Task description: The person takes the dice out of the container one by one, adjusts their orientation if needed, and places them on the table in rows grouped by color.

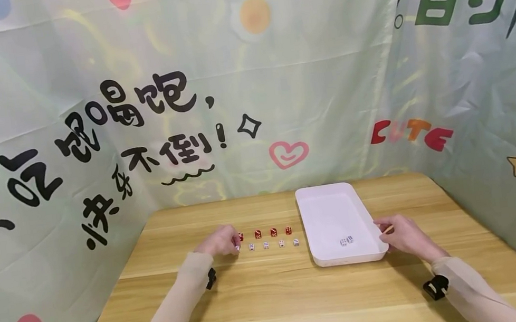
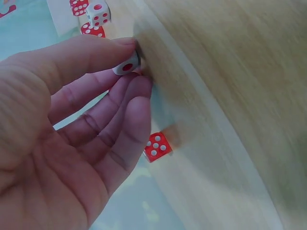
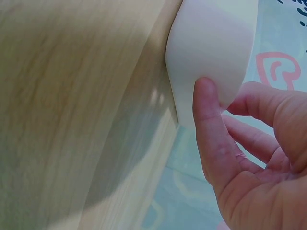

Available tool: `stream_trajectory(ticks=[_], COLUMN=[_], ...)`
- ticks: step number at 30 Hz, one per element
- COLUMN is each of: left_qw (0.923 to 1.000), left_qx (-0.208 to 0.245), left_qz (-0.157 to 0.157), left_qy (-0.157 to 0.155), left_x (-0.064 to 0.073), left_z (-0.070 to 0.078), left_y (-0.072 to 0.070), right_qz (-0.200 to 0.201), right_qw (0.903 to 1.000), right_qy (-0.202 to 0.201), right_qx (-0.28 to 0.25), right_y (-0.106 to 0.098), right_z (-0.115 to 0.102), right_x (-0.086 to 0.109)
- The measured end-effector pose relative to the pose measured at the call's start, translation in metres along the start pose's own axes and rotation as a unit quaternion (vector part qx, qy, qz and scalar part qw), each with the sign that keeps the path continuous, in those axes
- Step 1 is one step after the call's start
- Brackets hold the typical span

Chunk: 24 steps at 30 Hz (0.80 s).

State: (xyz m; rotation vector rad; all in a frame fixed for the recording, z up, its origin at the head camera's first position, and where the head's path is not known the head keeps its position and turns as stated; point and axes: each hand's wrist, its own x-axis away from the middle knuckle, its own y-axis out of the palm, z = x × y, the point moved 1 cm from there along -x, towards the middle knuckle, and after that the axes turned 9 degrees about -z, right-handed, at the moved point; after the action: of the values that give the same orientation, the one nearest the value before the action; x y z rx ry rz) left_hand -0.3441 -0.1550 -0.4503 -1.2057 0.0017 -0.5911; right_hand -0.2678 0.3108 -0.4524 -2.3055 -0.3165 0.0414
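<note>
My left hand (image 1: 221, 240) pinches a white die (image 2: 127, 65) between thumb and fingertips, at the left end of a row of white dice (image 1: 266, 245). Just behind it runs a row of red dice (image 1: 273, 232). Beside the little finger in the left wrist view lies a red die (image 2: 157, 147) showing five white pips. My right hand (image 1: 402, 236) grips the right edge of a white tray (image 1: 316, 250); in the right wrist view its fingers (image 3: 207, 96) lie on the outer wall and at the rim. Two white dice (image 1: 346, 240) sit in the tray's near part.
The wooden table (image 1: 264, 303) carries everything. A printed cloth (image 1: 327, 94) with lettering and hearts hangs behind it and along both sides. The tray stands right of the dice rows, its far end near the table's back edge.
</note>
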Motion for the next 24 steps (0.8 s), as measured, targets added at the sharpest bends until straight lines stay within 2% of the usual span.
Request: stream_trajectory(ticks=[12,16,24], left_qw=[0.9997,0.9997,0.9996], left_qx=[0.002,0.003,0.009], left_qz=[-0.008,-0.005,-0.018], left_qy=[-0.023,-0.022,-0.02], left_x=[-0.0011,-0.0008,-0.0012], left_z=[-0.0002,-0.0012,-0.0016], left_y=[-0.0011,-0.0007,-0.003], right_qz=[0.002,0.003,0.002], right_qw=[1.0,1.0,1.0], right_qy=[0.001,-0.001,-0.004], right_qx=[0.001,0.0,0.0], right_y=[-0.0004,0.0001,0.0001], right_z=[-0.0005,-0.0006,-0.0004], right_x=[0.0005,0.0009,0.0015])
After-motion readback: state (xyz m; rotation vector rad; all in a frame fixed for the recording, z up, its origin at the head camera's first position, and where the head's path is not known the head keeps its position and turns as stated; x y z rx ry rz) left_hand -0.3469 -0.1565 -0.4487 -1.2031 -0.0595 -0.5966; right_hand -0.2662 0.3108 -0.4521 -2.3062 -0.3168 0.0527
